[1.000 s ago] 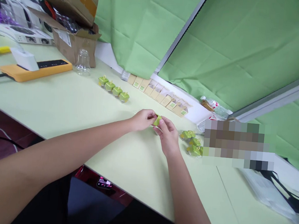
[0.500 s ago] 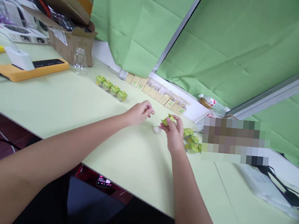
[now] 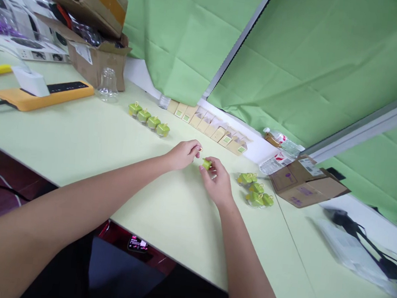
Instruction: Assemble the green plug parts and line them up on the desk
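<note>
My left hand (image 3: 184, 154) is closed in a pinch above the middle of the table. A small yellowish loop (image 3: 200, 149) sticks out from its fingertips. Just to the right, my right hand (image 3: 218, 181) grips a small green cap (image 3: 206, 164) between thumb and fingers. The two hands are close but seem not to touch. Several small containers with green lids and loops stand in a cluster (image 3: 256, 189) right of my right hand. A row of similar green-lidded containers (image 3: 153, 122) lies beyond my left hand.
Small cardboard boxes (image 3: 203, 122) line the wall. An orange power strip (image 3: 46, 95), a clear plastic jar (image 3: 108, 85) and open cartons (image 3: 98, 61) stand at left. Plastic bottles (image 3: 281, 151), a cardboard box (image 3: 306, 184) and a bag with black straps (image 3: 356, 251) are at right.
My right hand has moved left with the green cap, close to my left hand. The small whitish piece between the hands is out of sight now. My left hand keeps its pinch.
</note>
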The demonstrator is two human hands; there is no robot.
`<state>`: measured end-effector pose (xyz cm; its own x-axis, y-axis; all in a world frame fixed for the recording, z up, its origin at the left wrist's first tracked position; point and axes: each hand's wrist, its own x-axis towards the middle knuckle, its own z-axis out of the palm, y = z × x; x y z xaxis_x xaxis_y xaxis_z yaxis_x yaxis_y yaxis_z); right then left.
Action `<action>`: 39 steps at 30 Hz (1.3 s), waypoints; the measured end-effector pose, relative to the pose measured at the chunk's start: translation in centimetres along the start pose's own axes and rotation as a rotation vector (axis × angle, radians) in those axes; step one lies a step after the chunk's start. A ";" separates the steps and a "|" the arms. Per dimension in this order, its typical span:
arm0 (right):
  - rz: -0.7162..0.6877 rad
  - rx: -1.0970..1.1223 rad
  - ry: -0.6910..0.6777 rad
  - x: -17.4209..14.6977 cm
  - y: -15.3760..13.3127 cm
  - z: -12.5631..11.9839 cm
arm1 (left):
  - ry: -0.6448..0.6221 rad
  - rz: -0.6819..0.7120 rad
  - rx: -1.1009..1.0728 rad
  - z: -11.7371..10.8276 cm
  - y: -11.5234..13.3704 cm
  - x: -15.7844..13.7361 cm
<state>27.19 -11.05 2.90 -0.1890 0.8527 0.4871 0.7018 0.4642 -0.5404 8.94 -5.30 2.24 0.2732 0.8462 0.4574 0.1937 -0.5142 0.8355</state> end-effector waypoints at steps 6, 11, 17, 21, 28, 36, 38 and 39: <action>-0.052 -0.058 0.053 0.0 -0.5 -0.3 | 0.016 0.050 -0.023 -0.1 0.2 -0.1; -0.111 -0.201 0.015 0.0 -0.3 -0.1 | 0.006 0.048 -0.047 0.1 0.1 -0.2; -0.092 -0.316 -0.119 -0.3 0.8 0.6 | 0.020 0.092 0.009 0.1 0.4 -0.2; -0.107 -0.203 0.035 -0.1 0.0 0.0 | 0.056 0.119 0.029 0.1 0.7 -0.1; 0.075 0.144 0.067 0.0 -0.7 0.4 | -0.022 0.055 -0.226 1.2 1.2 -0.2; 0.179 0.493 0.104 0.3 -0.7 0.8 | -0.026 0.039 -0.318 1.6 1.3 -0.1; 0.200 0.488 0.154 0.4 -0.7 0.7 | -0.028 0.028 -0.281 1.5 1.5 -0.1; 0.208 0.490 0.173 0.4 -0.8 0.7 | -0.033 0.022 -0.268 1.5 1.5 -0.1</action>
<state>26.11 -10.92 3.08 0.0639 0.9057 0.4190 0.3035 0.3824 -0.8728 10.61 -6.37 2.98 0.3061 0.8281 0.4696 -0.0679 -0.4731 0.8784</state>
